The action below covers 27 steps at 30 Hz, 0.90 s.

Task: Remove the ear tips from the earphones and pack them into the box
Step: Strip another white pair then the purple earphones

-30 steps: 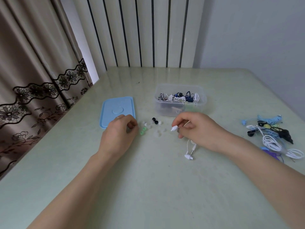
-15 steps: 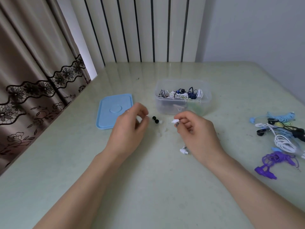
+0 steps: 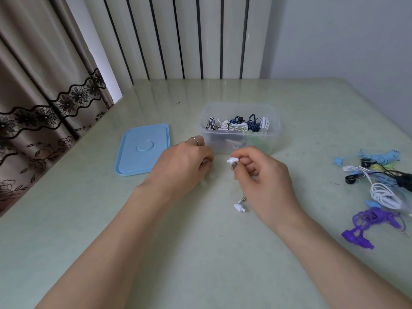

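While your right hand pinches the white earbud, its nozzle points left toward your left hand, the nearer grip, curled on the tabletop; its contents are hidden. Beyond both sits the box.

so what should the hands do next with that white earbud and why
Probably bring the left hand across to pinch the tip end of the white earbud and pull it off. The right hand pinches that bud with its tip end pointing toward the left hand, which rests curled on the table close by. Whether a tip is on it is unclear.
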Each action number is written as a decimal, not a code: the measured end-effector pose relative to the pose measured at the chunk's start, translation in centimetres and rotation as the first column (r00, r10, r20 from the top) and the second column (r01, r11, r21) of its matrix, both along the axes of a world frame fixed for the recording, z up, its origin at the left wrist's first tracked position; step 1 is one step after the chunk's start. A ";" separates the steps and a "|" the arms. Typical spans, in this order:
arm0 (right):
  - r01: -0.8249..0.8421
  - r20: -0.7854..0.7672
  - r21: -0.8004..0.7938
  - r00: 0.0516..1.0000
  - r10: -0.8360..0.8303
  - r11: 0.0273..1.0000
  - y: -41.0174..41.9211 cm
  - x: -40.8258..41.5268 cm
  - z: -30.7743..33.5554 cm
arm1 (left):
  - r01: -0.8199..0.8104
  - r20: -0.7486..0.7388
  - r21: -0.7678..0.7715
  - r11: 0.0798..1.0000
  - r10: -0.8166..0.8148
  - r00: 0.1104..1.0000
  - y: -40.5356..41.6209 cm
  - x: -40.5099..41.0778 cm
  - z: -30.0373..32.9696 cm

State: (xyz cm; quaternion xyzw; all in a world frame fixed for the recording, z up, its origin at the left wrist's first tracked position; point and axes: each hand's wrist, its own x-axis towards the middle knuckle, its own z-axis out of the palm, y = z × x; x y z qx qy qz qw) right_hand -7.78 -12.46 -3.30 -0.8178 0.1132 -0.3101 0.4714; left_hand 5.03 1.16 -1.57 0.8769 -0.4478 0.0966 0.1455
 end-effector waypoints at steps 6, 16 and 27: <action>0.029 0.063 -0.013 0.998 -0.028 1.000 -0.3 -0.2 0.1 | 0.037 -0.114 -0.254 0.966 -0.068 0.991 -0.5 -1.2 -0.1; 0.087 0.022 -0.128 0.996 -0.085 0.988 -3.3 -1.6 0.4 | 0.215 -0.258 -0.224 0.951 -0.270 0.927 -1.4 -4.4 -1.1; -0.008 0.055 -0.052 0.998 0.011 0.999 -2.6 -1.8 0.2 | -0.207 -0.658 -0.597 0.775 -0.325 0.680 -0.8 -4.5 -0.7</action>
